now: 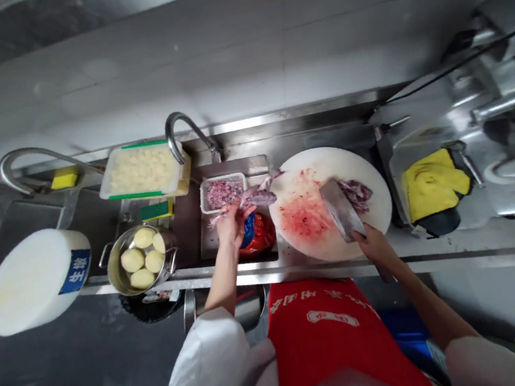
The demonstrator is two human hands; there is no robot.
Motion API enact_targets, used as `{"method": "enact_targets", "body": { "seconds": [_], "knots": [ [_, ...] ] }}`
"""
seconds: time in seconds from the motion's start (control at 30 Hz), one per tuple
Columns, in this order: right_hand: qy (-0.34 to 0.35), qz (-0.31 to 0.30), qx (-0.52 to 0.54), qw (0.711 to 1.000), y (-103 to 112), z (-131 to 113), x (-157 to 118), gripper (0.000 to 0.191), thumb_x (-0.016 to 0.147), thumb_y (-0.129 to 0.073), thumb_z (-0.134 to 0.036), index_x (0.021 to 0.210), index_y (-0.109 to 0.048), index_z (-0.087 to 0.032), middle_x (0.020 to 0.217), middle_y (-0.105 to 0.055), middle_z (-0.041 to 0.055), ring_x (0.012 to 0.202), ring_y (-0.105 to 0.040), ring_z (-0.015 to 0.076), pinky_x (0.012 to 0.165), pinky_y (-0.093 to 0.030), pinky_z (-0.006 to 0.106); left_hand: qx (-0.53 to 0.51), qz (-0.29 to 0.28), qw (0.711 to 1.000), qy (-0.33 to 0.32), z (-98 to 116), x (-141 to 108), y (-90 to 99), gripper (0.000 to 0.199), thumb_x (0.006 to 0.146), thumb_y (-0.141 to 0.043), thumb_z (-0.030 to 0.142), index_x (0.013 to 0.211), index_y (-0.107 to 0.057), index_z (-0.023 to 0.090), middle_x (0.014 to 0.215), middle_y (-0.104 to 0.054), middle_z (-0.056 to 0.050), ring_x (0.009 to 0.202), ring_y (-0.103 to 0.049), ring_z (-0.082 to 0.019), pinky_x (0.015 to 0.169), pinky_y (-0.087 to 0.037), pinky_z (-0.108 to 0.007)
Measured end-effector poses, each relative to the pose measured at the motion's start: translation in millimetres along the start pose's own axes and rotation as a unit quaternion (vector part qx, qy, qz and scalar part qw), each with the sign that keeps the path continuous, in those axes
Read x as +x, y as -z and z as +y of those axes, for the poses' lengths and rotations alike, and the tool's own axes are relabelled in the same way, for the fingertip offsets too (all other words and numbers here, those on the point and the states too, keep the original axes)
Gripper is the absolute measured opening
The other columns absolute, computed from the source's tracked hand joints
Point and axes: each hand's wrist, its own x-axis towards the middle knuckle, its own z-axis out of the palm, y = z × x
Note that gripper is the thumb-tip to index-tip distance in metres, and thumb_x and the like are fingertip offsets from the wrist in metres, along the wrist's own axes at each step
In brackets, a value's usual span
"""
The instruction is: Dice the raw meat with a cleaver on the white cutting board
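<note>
My left hand is closed around a long piece of raw meat, pinkish-purple with a thin limb-like end. It is held over the sink, its tip reaching to the left edge of the round white cutting board. In my right hand is a cleaver, gripped by the handle. The broad blade is over the board, just left of a heap of dark chopped meat. Red stains mark the board's left half. Below the held meat stands a white container of small pink pieces.
A red and blue plastic bag lies in the sink under a curved faucet. Leftward are a pot of peeled potatoes, a sponge, a lidded tub and another round board. A yellow cloth lies at right.
</note>
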Motion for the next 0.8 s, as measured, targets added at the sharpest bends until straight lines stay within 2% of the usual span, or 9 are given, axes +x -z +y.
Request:
{"method": "enact_targets", "body": {
  "seconds": [0.1, 0.23, 0.3, 0.37, 0.43, 0.5, 0.57, 0.63, 0.8],
  "knots": [
    [-0.011, -0.004, -0.037, 0.999, 14, 12, -1, 0.025, 0.091, -0.047, -0.035, 0.094, -0.063, -0.015, 0.083, -0.069, 0.0099, 0.08, -0.063, 0.0223, 0.07, -0.04, 0.029, -0.036, -0.08, 0.99, 0.111, -28, -36, -47.7, 0.033, 0.081, -0.068, 0.047, 0.079, -0.052, 0.018, 0.085, -0.068, -0.004, 0.085, -0.073, -0.02, 0.082, -0.061, -0.039],
    [-0.022, -0.031, -0.056, 0.998, 23, 20, -6, 0.024, 0.096, -0.046, -0.03, 0.103, -0.062, -0.014, 0.089, -0.07, 0.0116, 0.084, -0.064, 0.0222, 0.07, -0.037, 0.028, 0.143, -0.118, 0.95, 0.251, -69, -84, -48.8, 0.033, 0.089, -0.058, 0.048, 0.101, -0.057, 0.018, 0.073, -0.068, -0.003, 0.065, -0.07, -0.018, 0.061, -0.058, -0.032],
    [-0.027, -0.051, -0.057, 0.997, 23, 19, -9, 0.025, 0.098, -0.046, -0.029, 0.108, -0.061, -0.012, 0.09, -0.071, 0.0129, 0.085, -0.065, 0.0228, 0.069, -0.036, 0.027, 0.253, -0.081, 0.949, 0.171, -78, -94, -42.9, 0.033, 0.09, -0.056, 0.048, 0.105, -0.058, 0.018, 0.07, -0.067, -0.002, 0.062, -0.068, -0.017, 0.06, -0.056, -0.03],
    [-0.031, -0.063, -0.056, 0.996, 23, 17, -10, 0.026, 0.099, -0.044, -0.028, 0.111, -0.06, -0.011, 0.091, -0.071, 0.0141, 0.086, -0.066, 0.0235, 0.068, -0.036, 0.028, 0.334, -0.069, 0.94, 0.005, -81, -91, -53.6, 0.028, 0.093, -0.053, 0.043, 0.104, -0.06, 0.018, 0.081, -0.07, -0.006, 0.075, -0.069, -0.019, 0.071, -0.056, -0.031],
    [-0.034, -0.069, -0.055, 0.996, 25, 14, -9, 0.026, 0.1, -0.043, -0.027, 0.113, -0.058, -0.01, 0.094, -0.071, 0.015, 0.088, -0.067, 0.0237, 0.069, -0.036, 0.028, 0.398, -0.14, 0.896, -0.142, -84, -77, -84.0, 0.026, 0.096, -0.05, 0.037, 0.107, -0.063, 0.018, 0.103, -0.071, -0.011, 0.096, -0.067, -0.022, 0.088, -0.054, -0.036],
    [-0.036, -0.073, -0.054, 0.995, 28, 10, -9, 0.026, 0.101, -0.043, -0.027, 0.114, -0.058, -0.011, 0.098, -0.072, 0.0154, 0.091, -0.067, 0.0237, 0.07, -0.036, 0.027, 0.475, -0.252, 0.813, -0.224, -90, -59, -121.9, 0.029, 0.094, -0.055, 0.034, 0.116, -0.063, 0.018, 0.121, -0.066, -0.014, 0.116, -0.059, -0.027, 0.101, -0.047, -0.042],
    [-0.036, -0.079, -0.054, 0.995, 31, 6, -9, 0.025, 0.101, -0.042, -0.027, 0.114, -0.057, -0.011, 0.099, -0.072, 0.0157, 0.094, -0.068, 0.024, 0.071, -0.036, 0.028, 0.567, -0.308, 0.721, -0.254, -97, -43, -149.0, 0.039, 0.09, -0.063, 0.037, 0.125, -0.06, 0.018, 0.133, -0.059, -0.015, 0.128, -0.049, -0.033, 0.107, -0.041, -0.048],
    [-0.038, -0.085, -0.051, 0.994, 34, 3, -11, 0.025, 0.101, -0.041, -0.026, 0.115, -0.056, -0.011, 0.1, -0.072, 0.0159, 0.095, -0.068, 0.0244, 0.071, -0.037, 0.028, 0.643, -0.3, 0.657, -0.256, -103, -34, -154.5, 0.046, 0.089, -0.065, 0.04, 0.129, -0.058, 0.018, 0.139, -0.054, -0.017, 0.13, -0.046, -0.036, 0.109, -0.036, -0.053],
    [-0.047, -0.086, -0.027, 0.995, 35, 0, -15, 0.025, 0.102, -0.039, -0.026, 0.118, -0.053, -0.012, 0.103, -0.071, 0.0174, 0.098, -0.068, 0.026, 0.073, -0.038, 0.029, 0.697, -0.314, 0.592, -0.255, -108, -33, -118.0, 0.037, 0.095, -0.052, 0.03, 0.128, -0.057, 0.013, 0.133, -0.058, -0.021, 0.126, -0.05, -0.035, 0.112, -0.032, -0.051]
  ]
}}
